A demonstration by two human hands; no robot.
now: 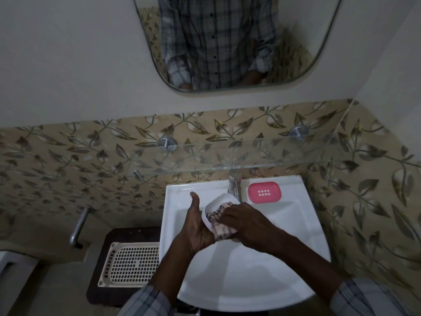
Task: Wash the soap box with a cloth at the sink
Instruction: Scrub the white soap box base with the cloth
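Looking down through the head camera, 1 white sink (268,277) fills the lower middle, its curved front rim at 6 o'clock and its straight back edge at 12 o'clock against the leaf-patterned tiles (91,153). Over the basin the left hand (196,229) cradles the white soap box (218,201) from beneath, thumb raised at 11 o'clock, fingers wrapped around the box's underside. The right hand (243,221) comes in from 4 o'clock and clamps a pale, dark-patterned cloth (222,221) against the box's inner face; its fingers are curled tight on the cloth. The box is tilted, its open side toward 3 o'clock, just below the tap (234,185). At 1 o'clock from the hands, on the sink's back ledge just right of the tap, lies the pink soap box lid (264,192), apart from both hands. The basin is bare toward 5 and 6 o'clock, leaving open room under the forearms. A glass shelf (205,158) juts out above the tap at 12 o'clock, close over the working space. At 9 o'clock, beside the sink's left edge, a cream perforated tray (129,265) rests on a dark stand, and a metal handle (79,224) sticks from the wall. A mirror (227,42) hangs higher up. The room is dim.
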